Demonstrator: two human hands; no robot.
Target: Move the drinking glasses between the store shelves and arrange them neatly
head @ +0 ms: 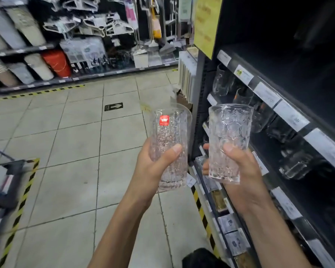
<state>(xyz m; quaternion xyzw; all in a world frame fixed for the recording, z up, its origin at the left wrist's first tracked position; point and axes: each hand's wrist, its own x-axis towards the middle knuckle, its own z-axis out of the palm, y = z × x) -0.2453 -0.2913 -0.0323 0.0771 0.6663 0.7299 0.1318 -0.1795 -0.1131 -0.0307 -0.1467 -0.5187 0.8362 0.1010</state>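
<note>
My left hand (155,167) grips a tall clear textured drinking glass with a red sticker (172,132), held upright over the aisle floor. Beside it, my right hand (238,171) grips a second clear textured glass (229,136), upright and close to the front of the dark shelving unit (290,115) on the right. The two glasses are apart, about a hand's width between them. More clear glasses (222,80) stand on the dark shelves behind white price labels.
The tiled aisle floor (75,132) spreads ahead with yellow-black hazard tape (21,200) at left. Far shelves (46,74) hold bins, a red bucket and hangers. Boxed goods (232,235) line the low shelf at right. A dark blurred object sits at far left.
</note>
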